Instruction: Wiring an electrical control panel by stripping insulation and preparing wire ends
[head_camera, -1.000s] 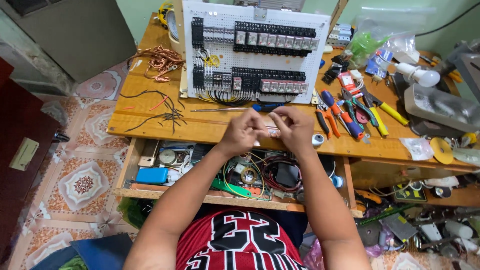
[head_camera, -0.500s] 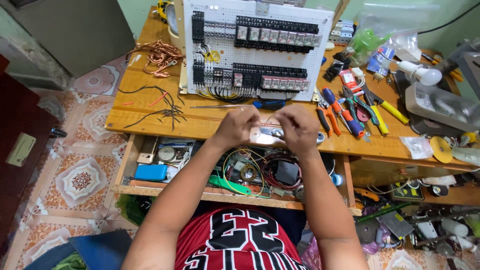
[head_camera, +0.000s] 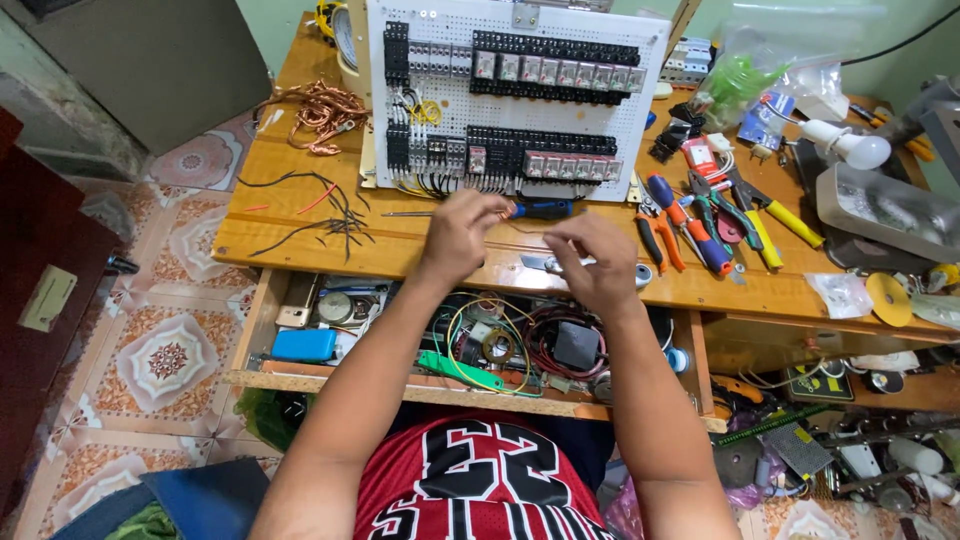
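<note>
- Now, both hands hover over the front edge of the wooden worktop (head_camera: 300, 250), apart from each other, and neither rests on it.
- Left hand (head_camera: 462, 232): its grip is bunched, fingertips drawn together. Whether anything is pinched in there I cannot tell; it would be too small to show.
- Right hand (head_camera: 590, 260): knuckles up, fingers curled under. Its grip is hidden from this angle, so I cannot tell that one either.
- Screwdriver (head_camera: 540, 208): it lies flat on the worktop just beyond the left fingertips, below the white panel (head_camera: 520, 100) of black relays.
- Its long axis runs side to side, roughly in line with the worktop's front edge. The blue handle is to the person's right and the thin shaft points to their left.
- Silver knife (head_camera: 545, 264): flat on the worktop and partly under the right hand. It also lies crosswise, but I can't make out its blade end.
- Risk one: the open drawer (head_camera: 300, 375) of coiled wires sits right below the hands. Anything small that slips from a pinch would likely vanish into that tangle.
- Risk two: the right hand is low over the knife, so a careless drop of the palm could meet an edge.
- Risk three: a sleeve or wrist sweep could roll the screwdriver towards the pliers (head_camera: 690, 225) or snag the loose black wire offcuts (head_camera: 330, 215) to the left.
</note>
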